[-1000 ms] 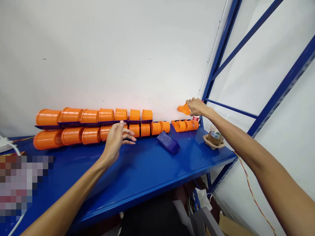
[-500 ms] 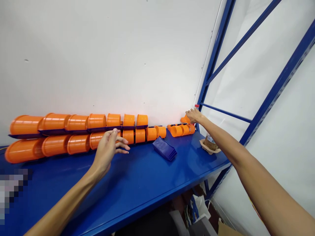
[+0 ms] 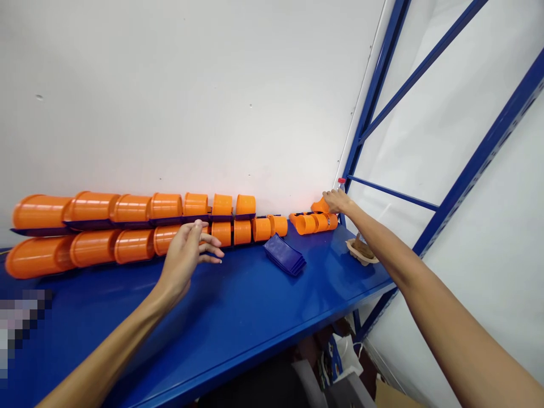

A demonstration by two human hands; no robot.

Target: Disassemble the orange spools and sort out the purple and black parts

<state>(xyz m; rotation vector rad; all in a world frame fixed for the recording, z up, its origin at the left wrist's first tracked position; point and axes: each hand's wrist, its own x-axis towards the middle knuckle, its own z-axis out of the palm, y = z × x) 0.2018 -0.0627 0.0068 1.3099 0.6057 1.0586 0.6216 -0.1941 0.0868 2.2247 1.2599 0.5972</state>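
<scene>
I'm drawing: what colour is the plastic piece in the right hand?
The plastic piece is bright orange, best in head view.

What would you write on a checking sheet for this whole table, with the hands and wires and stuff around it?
Surface: blue table, shiny.
Job's things: long double row of orange cups; short orange row; dark blue stack.
Clutter: beige tray; red-capped bottle; bag below.
Hands: left hand looks empty; right hand holds an orange piece.
Cables: none clearly seen.
Surroundings: white wall; blue frame.
</scene>
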